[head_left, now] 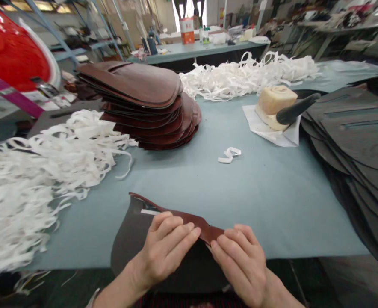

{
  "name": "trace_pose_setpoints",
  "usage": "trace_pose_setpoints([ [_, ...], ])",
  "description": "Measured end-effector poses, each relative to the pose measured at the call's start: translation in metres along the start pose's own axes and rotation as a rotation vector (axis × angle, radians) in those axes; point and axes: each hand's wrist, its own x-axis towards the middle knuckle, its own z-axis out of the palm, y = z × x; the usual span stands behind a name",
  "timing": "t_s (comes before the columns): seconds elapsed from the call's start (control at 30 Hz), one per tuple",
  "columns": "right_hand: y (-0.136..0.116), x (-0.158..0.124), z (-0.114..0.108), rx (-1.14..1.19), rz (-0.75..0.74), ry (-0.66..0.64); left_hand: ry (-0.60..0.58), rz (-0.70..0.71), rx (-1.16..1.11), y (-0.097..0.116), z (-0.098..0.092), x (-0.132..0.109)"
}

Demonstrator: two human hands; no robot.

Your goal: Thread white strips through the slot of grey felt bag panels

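A leather panel (pixel 133 239), dark grey on the side facing me with a brown edge folded over, lies across the front edge of the table. My left hand (pixel 168 248) is closed on its folded brown edge, fingers pressed together along the fold. My right hand (pixel 243 261) grips the same edge a little farther right, near a kink in the leather. A short white strip (pixel 150 212) shows on the panel left of my left hand. The panel's lower part is partly hidden by my hands and wrists.
A stack of brown leather panels (pixel 150 102) stands at back left. White tape strips are heaped at left (pixel 48 171) and at the back (pixel 246 75). A hammer-like tool with a dark handle (pixel 296 109) rests by a pale block (pixel 276 100). Grey panels (pixel 362 124) pile up at right.
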Motion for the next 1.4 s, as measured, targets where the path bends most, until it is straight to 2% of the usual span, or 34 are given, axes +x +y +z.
trace_pose_setpoints([
  [0.2,-0.003,-0.004,-0.003,0.034,-0.022,0.003,0.024,0.044,-0.019,0.005,-0.006,-0.007],
  [0.43,-0.003,-0.001,-0.004,0.032,0.000,-0.019,0.014,0.051,-0.002,0.004,-0.004,-0.009],
  [0.63,-0.005,-0.001,-0.003,0.026,0.001,-0.038,-0.029,0.083,-0.010,0.005,-0.004,-0.008],
  [0.9,-0.007,-0.005,0.004,0.067,-0.023,-0.006,0.002,0.039,-0.122,0.009,0.002,-0.013],
  [1.4,-0.007,-0.008,0.009,0.070,-0.012,0.030,0.006,0.015,-0.122,0.006,0.011,-0.021],
])
